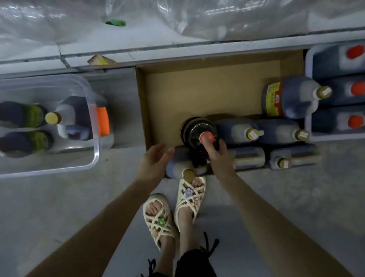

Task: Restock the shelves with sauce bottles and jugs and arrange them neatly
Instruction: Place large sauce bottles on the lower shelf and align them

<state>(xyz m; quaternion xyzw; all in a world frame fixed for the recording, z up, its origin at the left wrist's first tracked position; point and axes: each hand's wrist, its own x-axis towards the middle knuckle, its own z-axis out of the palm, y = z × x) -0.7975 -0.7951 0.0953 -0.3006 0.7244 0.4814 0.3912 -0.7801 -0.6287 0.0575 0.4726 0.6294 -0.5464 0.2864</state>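
Note:
I look straight down at an open cardboard box (195, 89) on the floor. A round dark bottle with a red cap (195, 129) stands at its front. My right hand (219, 157) holds this bottle by the neck just under the cap. My left hand (155, 162) hovers open to the left of the bottle, above a dark jug with a gold cap (179, 166). Several more gold-capped dark jugs (240, 130) fill the box's front right part, and one with a yellow label (289, 97) lies at the right.
A clear plastic bin (86, 154) at the left holds dark bottles and a jug. At the right, a pale tray (308, 67) carries red-capped jugs. Crumpled clear plastic sheeting (232, 9) lies beyond a floor ledge. My sandalled feet (174, 211) stand just before the box.

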